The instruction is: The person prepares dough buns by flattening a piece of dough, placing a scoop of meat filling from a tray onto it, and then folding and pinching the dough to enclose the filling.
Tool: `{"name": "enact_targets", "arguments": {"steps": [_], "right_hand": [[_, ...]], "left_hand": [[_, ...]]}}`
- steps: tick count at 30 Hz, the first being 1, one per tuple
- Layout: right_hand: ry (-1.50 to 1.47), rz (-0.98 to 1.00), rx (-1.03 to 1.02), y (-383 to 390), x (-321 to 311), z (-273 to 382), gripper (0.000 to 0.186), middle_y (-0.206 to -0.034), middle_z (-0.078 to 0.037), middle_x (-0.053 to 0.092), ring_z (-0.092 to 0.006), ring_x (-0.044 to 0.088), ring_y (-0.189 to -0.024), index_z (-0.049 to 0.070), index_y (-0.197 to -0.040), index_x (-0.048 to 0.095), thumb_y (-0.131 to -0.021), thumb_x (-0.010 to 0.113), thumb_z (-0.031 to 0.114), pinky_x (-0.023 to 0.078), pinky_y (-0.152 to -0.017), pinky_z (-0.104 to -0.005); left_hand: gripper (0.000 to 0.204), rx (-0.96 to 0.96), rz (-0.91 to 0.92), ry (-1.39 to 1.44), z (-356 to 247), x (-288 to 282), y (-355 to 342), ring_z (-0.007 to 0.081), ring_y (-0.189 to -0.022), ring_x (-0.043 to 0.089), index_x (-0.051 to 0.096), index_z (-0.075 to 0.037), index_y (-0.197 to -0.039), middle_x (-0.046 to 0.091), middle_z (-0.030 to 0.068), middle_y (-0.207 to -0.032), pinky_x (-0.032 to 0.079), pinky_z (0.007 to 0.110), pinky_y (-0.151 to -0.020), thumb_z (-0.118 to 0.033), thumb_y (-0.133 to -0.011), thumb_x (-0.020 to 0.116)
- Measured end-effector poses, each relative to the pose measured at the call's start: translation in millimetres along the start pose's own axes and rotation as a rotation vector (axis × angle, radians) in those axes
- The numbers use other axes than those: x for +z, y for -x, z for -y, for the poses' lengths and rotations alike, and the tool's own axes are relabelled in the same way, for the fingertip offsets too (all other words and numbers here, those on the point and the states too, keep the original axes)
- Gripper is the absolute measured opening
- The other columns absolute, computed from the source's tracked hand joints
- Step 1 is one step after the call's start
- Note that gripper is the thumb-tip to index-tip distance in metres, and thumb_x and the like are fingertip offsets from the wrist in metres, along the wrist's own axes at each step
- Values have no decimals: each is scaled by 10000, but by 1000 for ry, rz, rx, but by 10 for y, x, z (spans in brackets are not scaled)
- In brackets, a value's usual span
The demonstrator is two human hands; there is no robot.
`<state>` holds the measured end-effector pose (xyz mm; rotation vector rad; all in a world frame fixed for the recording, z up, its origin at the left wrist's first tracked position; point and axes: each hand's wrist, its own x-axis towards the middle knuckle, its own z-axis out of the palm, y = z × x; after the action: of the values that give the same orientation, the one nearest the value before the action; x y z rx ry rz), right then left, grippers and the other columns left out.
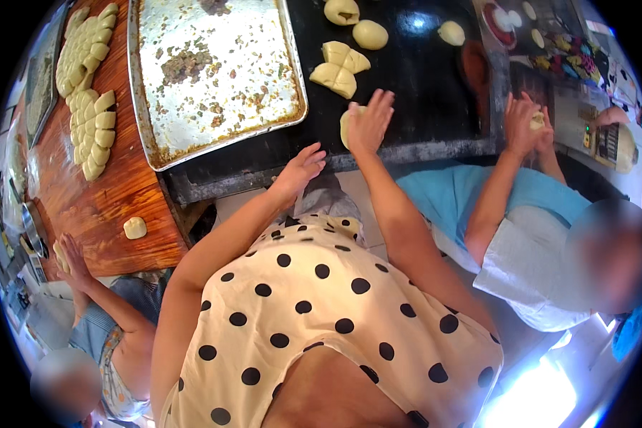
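My R hand (371, 123) is flat, fingers out, palm down over the dough (345, 128); only the dough's L rim shows past my thumb side, so can't tell how thin it is underneath. L hand (299, 173) is empty, fingers loosely out, back & L of the R one, by the table edge (421, 148); can't tell if it's touching.

Risks, I'd say: if I lean on one side of the palm, the dough prob. goes lopsided & tears at the thin bit. If it's tacky, it may lift w/ my palm. Edge is close behind my R wrist, so a hard pull back could drag it off. Cut dough (333, 80) sits just ahead & L of my R hand; shove fwd and they may stick together. Tray (264, 36) is farther L, w/ loose brown mix (187, 68); a L-hand bump could scatter bits.
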<state>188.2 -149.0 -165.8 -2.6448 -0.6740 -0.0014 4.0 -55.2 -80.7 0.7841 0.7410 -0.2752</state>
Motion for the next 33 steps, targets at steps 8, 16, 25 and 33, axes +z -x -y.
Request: {"name": "enact_targets", "arguments": {"steps": [8, 16, 25, 33], "right_hand": [[7, -70, 98, 6, -142, -284, 586, -1558, -247, 212, -382, 237, -1431, 19, -1465, 346, -1001, 419, 368, 183, -1171, -462], [-584, -66, 497, 87, -55, -703, 431, -1037, -128, 675, -256, 654, -913, -4, -1120, 620, -789, 762, 232, 503, -829, -356], [-36, 456, -156, -89, -870, -178, 297, -777, -128, 668, -241, 651, -722, 18, -888, 636, -735, 768, 236, 505, -687, -355], [-829, 1035, -10, -189, -1579, 1207, 202, -798, 17, 597, -26, 505, -762, 12, -907, 611, -842, 753, 139, 451, -686, -213]], "left_hand": [[536, -54, -14, 56, 56, -123, 103, 270, -1270, 498, 356, -12, -1441, 487, 169, -1401, 389, 382, -1072, -237, -988, 532], [370, -20, -74, 149, -93, -292, 240, 207, -1079, 618, 501, -4, -1288, 626, 129, -1206, 492, 345, -974, -206, -981, 541], [406, 94, -69, 192, -264, -342, 282, 203, -1076, 604, 548, -12, -1238, 614, 122, -1190, 489, 344, -963, -298, -951, 575], [794, 162, 272, 678, -654, -365, 242, 273, -1230, 541, 452, -2, -1382, 541, 149, -1345, 418, 448, -1050, -661, -945, 381]]}}
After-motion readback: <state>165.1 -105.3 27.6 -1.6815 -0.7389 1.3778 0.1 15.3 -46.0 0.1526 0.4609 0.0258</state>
